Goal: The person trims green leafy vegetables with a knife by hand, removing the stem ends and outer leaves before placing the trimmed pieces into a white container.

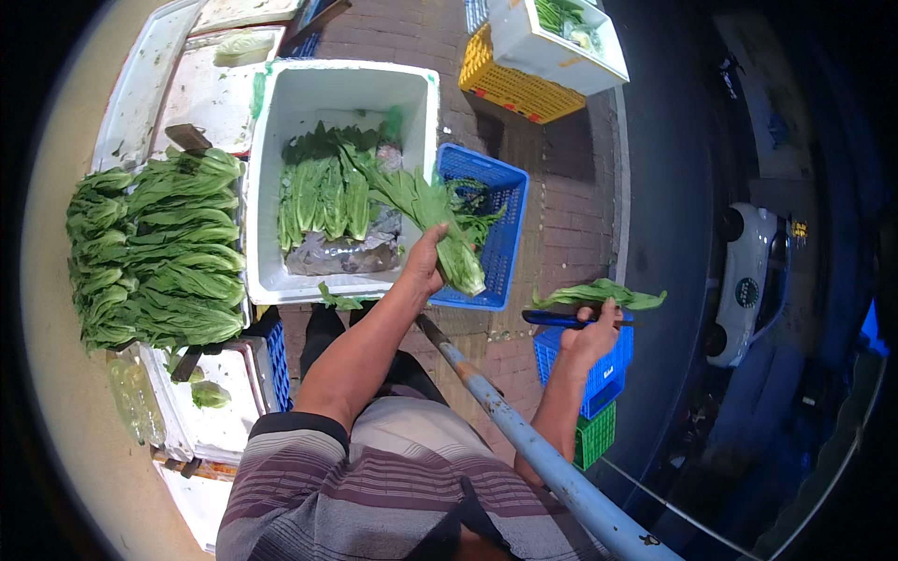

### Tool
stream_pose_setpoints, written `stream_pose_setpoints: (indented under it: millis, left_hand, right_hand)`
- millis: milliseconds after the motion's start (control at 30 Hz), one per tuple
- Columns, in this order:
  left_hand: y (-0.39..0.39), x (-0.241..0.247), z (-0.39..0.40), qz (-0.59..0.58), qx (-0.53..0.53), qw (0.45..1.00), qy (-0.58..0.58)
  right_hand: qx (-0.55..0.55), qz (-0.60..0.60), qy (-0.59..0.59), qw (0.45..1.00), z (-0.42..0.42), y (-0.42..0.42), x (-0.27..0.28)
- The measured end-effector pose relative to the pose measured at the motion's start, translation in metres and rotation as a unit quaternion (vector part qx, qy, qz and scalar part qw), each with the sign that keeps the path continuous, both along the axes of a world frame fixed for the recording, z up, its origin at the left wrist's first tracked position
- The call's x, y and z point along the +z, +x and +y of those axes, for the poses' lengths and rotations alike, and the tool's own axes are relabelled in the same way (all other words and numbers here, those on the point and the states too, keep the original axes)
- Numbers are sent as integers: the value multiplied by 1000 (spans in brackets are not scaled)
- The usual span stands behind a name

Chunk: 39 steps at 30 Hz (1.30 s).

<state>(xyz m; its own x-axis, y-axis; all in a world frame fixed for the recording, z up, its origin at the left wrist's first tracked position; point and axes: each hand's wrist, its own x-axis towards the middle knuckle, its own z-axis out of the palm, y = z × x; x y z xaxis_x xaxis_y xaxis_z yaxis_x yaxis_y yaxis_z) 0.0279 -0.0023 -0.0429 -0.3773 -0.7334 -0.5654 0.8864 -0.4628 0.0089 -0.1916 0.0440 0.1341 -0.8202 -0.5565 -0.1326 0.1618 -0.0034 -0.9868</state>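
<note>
My left hand (425,261) grips a head of long-leaf lettuce (449,242) around its middle. Its pale cut base points down and right, over the rim of a blue plastic crate (518,217) that has loose green leaves (484,223) inside. The leaf tips reach back over a white foam box (337,80), where several lettuce heads (326,193) lie side by side next to a clear plastic bag (344,256). Off to the right, my right hand (593,335) holds a knife (554,318) together with a detached lettuce leaf (603,292). My fingers partly hide the knife.
Lettuce heads are stacked in rows (182,245) on the left, among foam lids (217,91). A rusty blue pole (519,428) slants past my right side. Behind stands a yellow crate (519,84) under a foam box (561,52). Blue (596,365) and green crates (596,435) sit right; beyond, a white car (751,280).
</note>
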Motion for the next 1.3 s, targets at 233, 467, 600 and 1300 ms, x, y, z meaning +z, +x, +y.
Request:
stream_pose_setpoints:
  millis: [233, 467, 600, 1300]
  left_hand:
    - [72, 19, 9, -43, -12, 988, -147]
    - [168, 38, 72, -290, 255, 921, -49]
    - [246, 1, 98, -345, 403, 847, 46]
    - [437, -60, 22, -574, 198, 705, 367]
  right_hand:
    - [117, -7, 234, 965, 9, -39, -87]
    - [248, -15, 389, 887, 85, -62, -181]
    - [302, 55, 441, 843, 108, -75, -201]
    - [412, 94, 576, 700, 226, -49, -240]
